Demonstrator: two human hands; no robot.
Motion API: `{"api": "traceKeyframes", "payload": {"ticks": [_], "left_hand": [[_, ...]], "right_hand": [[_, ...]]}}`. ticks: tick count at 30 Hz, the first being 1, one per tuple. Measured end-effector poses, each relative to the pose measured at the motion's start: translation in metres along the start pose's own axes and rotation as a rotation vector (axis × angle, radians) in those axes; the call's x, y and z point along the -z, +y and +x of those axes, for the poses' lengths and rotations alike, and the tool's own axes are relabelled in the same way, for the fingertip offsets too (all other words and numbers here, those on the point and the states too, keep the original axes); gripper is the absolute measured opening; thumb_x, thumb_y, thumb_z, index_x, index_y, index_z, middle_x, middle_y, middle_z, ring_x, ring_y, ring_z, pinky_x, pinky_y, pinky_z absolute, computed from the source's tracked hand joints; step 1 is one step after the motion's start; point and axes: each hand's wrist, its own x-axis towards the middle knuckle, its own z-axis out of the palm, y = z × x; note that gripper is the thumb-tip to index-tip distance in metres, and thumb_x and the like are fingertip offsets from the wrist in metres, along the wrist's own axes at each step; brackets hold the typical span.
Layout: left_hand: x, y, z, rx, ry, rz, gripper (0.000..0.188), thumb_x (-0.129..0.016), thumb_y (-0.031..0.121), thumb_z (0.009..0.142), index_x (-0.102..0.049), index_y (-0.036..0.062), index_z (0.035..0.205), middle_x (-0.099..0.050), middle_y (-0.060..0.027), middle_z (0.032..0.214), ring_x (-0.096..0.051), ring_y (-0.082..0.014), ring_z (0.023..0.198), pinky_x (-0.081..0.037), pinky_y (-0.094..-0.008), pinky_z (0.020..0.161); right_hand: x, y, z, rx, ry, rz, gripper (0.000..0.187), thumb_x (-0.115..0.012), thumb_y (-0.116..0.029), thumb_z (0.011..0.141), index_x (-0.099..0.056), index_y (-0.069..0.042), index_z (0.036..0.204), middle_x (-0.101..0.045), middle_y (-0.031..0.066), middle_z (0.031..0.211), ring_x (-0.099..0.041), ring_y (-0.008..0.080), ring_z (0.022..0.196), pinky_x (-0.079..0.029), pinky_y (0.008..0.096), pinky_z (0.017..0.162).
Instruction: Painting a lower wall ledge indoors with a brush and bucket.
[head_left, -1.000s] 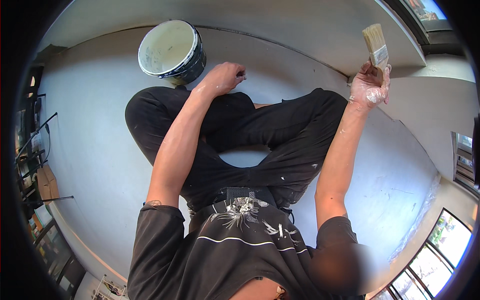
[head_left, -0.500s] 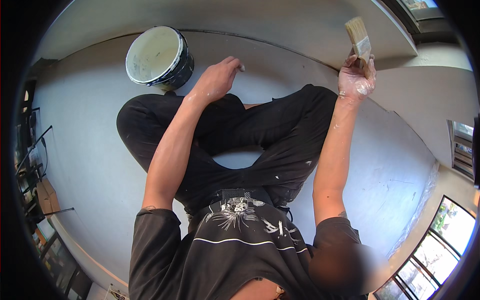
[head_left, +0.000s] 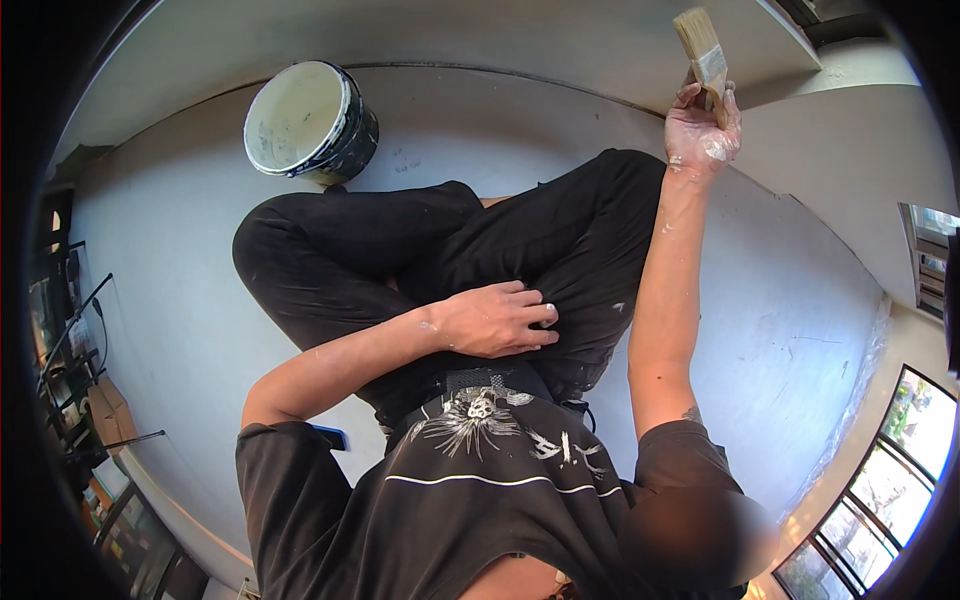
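Note:
My right hand (head_left: pixel 703 140), smeared with whitish paint, is raised at the upper right with its fingers closed round the wooden handle of a flat paintbrush (head_left: pixel 710 68). The pale bristles point up, in front of the wall. Over my lap rests my left hand (head_left: pixel 492 320), holding nothing, its fingers loosely bent and apart above my black trousers (head_left: pixel 330 235). Flecks of white show on its fingertips. A paint bucket (head_left: pixel 350 140), dark outside and cream inside, stands on the floor at the upper left, beyond my left knee and apart from both hands.
I sit cross-legged on a pale floor (head_left: pixel 190 220). The wall (head_left: pixel 480 35) runs close ahead. A blue-edged flat object (head_left: pixel 330 437) lies by my left elbow. At the far left are a cardboard box (head_left: pixel 108 412) and thin dark rods. A window (head_left: pixel 870 495) is at the lower right.
My left hand has drawn back from near the bucket to my lap. My right hand, still gripping the paintbrush, has moved slightly up and left.

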Motion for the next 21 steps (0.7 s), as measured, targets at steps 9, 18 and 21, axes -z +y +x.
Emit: {"api": "traceKeyframes", "payload": {"ticks": [9,18,21], "left_hand": [[-0.0098,-0.0035,-0.0027,0.077,-0.045,-0.07,0.027,-0.065,0.027,0.098,-0.068,0.0157,0.123,-0.056,-0.0039,0.12,-0.056,-0.0201,0.109,-0.045,-0.0376,0.092],[-0.0076,-0.008,-0.0038,0.085,-0.046,-0.06,0.026,-0.066,0.027,0.097,-0.068,0.0135,0.119,-0.056,-0.0046,0.119,-0.056,-0.021,0.108,-0.045,-0.0382,0.092],[-0.005,-0.0065,-0.0028,0.096,-0.051,-0.083,0.021,-0.067,0.026,0.095,-0.07,0.0104,0.108,-0.057,-0.0055,0.115,-0.057,-0.0218,0.106,-0.046,-0.0383,0.09]], "right_hand": [[-0.0031,0.0009,-0.0034,0.017,0.03,-0.004,0.029,-0.072,-0.013,0.091,-0.063,-0.005,0.117,-0.063,0.0164,0.123,-0.064,0.032,0.114,-0.061,0.0378,0.087],[-0.0028,0.0009,-0.0045,0.005,0.051,0.016,0.027,-0.072,-0.012,0.092,-0.063,-0.006,0.116,-0.064,0.0144,0.122,-0.064,0.0306,0.114,-0.061,0.0369,0.086],[-0.0018,0.0007,-0.0047,0.003,0.06,0.023,0.028,-0.073,-0.012,0.091,-0.063,-0.006,0.116,-0.064,0.0138,0.122,-0.064,0.03,0.114,-0.061,0.0366,0.086]]}}
